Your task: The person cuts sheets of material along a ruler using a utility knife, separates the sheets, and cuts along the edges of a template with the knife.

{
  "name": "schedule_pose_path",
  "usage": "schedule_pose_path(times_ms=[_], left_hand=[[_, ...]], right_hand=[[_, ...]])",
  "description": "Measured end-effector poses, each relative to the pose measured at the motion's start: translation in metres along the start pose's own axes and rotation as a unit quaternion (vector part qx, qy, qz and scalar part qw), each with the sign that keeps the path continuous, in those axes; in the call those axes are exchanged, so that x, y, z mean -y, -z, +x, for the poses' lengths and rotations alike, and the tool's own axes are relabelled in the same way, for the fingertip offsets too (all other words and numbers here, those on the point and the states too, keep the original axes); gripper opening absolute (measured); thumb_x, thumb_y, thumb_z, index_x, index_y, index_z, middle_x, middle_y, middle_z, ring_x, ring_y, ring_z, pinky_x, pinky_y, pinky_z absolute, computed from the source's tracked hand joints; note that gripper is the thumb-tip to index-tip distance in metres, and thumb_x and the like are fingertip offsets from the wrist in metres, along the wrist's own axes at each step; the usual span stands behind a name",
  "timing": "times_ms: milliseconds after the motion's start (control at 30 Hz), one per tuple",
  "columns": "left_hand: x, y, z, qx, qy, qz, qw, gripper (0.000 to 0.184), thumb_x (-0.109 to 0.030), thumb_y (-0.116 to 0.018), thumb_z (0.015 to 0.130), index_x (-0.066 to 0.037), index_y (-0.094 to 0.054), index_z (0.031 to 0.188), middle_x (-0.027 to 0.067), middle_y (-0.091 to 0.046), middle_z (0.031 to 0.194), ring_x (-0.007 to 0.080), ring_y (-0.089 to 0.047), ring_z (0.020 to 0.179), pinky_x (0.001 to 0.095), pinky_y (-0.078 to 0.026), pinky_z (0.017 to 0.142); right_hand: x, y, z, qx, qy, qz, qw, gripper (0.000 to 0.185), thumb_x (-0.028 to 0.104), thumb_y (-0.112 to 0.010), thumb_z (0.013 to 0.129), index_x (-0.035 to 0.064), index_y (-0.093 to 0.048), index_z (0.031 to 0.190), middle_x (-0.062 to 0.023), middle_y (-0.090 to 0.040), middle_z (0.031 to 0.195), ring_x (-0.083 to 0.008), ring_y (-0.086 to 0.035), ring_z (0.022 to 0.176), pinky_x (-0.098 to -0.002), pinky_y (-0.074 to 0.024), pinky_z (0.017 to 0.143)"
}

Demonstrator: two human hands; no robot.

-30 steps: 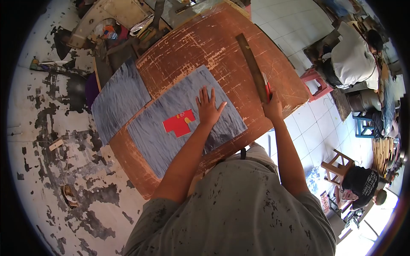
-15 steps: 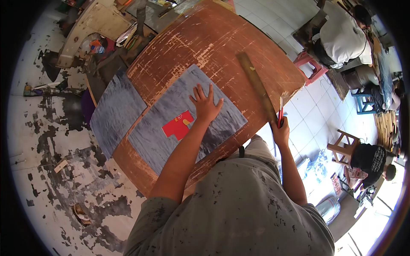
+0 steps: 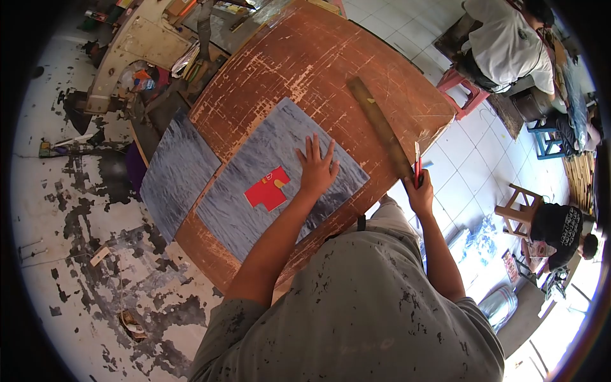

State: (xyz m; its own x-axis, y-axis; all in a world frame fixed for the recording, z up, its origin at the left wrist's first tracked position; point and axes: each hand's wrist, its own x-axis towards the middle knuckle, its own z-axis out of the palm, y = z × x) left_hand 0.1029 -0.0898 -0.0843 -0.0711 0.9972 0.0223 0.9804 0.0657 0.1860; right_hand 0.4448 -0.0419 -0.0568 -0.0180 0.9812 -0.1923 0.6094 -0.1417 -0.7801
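Note:
My left hand (image 3: 317, 170) lies flat with spread fingers on a dark grey-blue printed sheet (image 3: 258, 143). A red paper piece (image 3: 266, 190) with a yellow mark rests on that sheet, left of my wrist. At the table's right edge, my right hand (image 3: 420, 195) is closed around a red utility knife (image 3: 417, 169), its tip pointing up and away from me. A long, worn ruler (image 3: 380, 124) lies slantwise on the table, its near end reaching my right hand. Whether my fingers also grip the ruler cannot be made out.
The scratched brown table (image 3: 254, 76) bears a second grey-blue sheet (image 3: 178, 175), which overhangs the left edge. A cluttered wooden bench (image 3: 137, 41) stands at the far left. Two people sit working at right, near a red stool (image 3: 463, 92) and a wooden stool (image 3: 514, 209).
My left hand has slid slightly right and nearer to me over the sheet. My right hand keeps hold of the knife beside the ruler's end. The view has shifted a little.

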Motion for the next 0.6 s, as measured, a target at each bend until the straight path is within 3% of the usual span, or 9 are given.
schedule_pose_path(times_ms=[67, 267, 333, 367, 500, 600], left_hand=[[-0.007, 0.003, -0.006, -0.005, -0.009, -0.010, 1.000, 0.069, -0.044, -0.054, 0.109, -0.019, -0.035, 0.170, 0.0307, -0.016, 0.175, 0.0573, -0.014, 0.160, 0.0850, -0.014, 0.118], [-0.017, 0.008, -0.038, -0.003, -0.062, -0.092, 0.994, 0.065, -0.036, -0.061, 0.106, -0.015, -0.044, 0.164, 0.0302, -0.022, 0.173, 0.0545, -0.017, 0.161, 0.0746, -0.017, 0.125], [-0.012, 0.019, -0.051, 0.020, -0.065, -0.197, 0.978, 0.062, -0.031, -0.065, 0.103, -0.012, -0.049, 0.160, 0.0295, -0.029, 0.170, 0.0520, -0.025, 0.158, 0.0667, -0.022, 0.127], [-0.008, 0.026, -0.059, 0.018, -0.062, -0.196, 0.979, 0.062, -0.031, -0.065, 0.103, -0.012, -0.049, 0.160, 0.0295, -0.029, 0.170, 0.0520, -0.025, 0.158, 0.0667, -0.022, 0.127], [0.026, 0.032, -0.106, -0.148, 0.162, -0.132, 0.967, 0.064, -0.026, -0.071, 0.099, -0.006, -0.050, 0.156, 0.0308, -0.036, 0.164, 0.0509, -0.038, 0.149, 0.0616, -0.028, 0.125], [0.062, 0.030, -0.139, -0.215, 0.247, -0.096, 0.940, 0.069, -0.030, -0.072, 0.098, -0.007, -0.048, 0.158, 0.0316, -0.037, 0.163, 0.0524, -0.036, 0.150, 0.0626, -0.028, 0.124]], right_hand=[[0.001, -0.004, 0.004, -0.008, 0.007, 0.010, 1.000, 0.033, 0.025, -0.078, 0.094, 0.0034, -0.057, 0.107, -0.0110, -0.057, 0.079, -0.0230, -0.053, 0.071, -0.0405, -0.0482, 0.069], [0.017, -0.017, 0.033, -0.012, 0.031, -0.013, 0.999, 0.035, 0.024, -0.079, 0.094, 0.0028, -0.059, 0.114, -0.0187, -0.061, 0.081, -0.0364, -0.061, 0.074, -0.0469, -0.0508, 0.072], [0.025, -0.022, 0.047, 0.001, 0.051, -0.019, 0.999, 0.035, 0.019, -0.076, 0.095, 0.0010, -0.057, 0.117, -0.0242, -0.067, 0.097, -0.0456, -0.066, 0.090, -0.0506, -0.0527, 0.081], [0.026, -0.026, 0.055, 0.003, 0.054, -0.018, 0.998, 0.035, 0.019, -0.076, 0.095, 0.0010, -0.057, 0.117, -0.0242, -0.067, 0.097, -0.0456, -0.066, 0.090, -0.0506, -0.0527, 0.081], [0.025, -0.044, 0.084, -0.033, 0.143, -0.024, 0.989, 0.031, 0.011, -0.076, 0.092, -0.0008, -0.057, 0.114, -0.0235, -0.062, 0.105, -0.0454, -0.062, 0.097, -0.0516, -0.0500, 0.086], [0.025, -0.052, 0.094, -0.054, 0.217, -0.056, 0.973, 0.028, 0.008, -0.075, 0.092, -0.0005, -0.058, 0.112, -0.0216, -0.060, 0.106, -0.0441, -0.059, 0.100, -0.0518, -0.0482, 0.090]])
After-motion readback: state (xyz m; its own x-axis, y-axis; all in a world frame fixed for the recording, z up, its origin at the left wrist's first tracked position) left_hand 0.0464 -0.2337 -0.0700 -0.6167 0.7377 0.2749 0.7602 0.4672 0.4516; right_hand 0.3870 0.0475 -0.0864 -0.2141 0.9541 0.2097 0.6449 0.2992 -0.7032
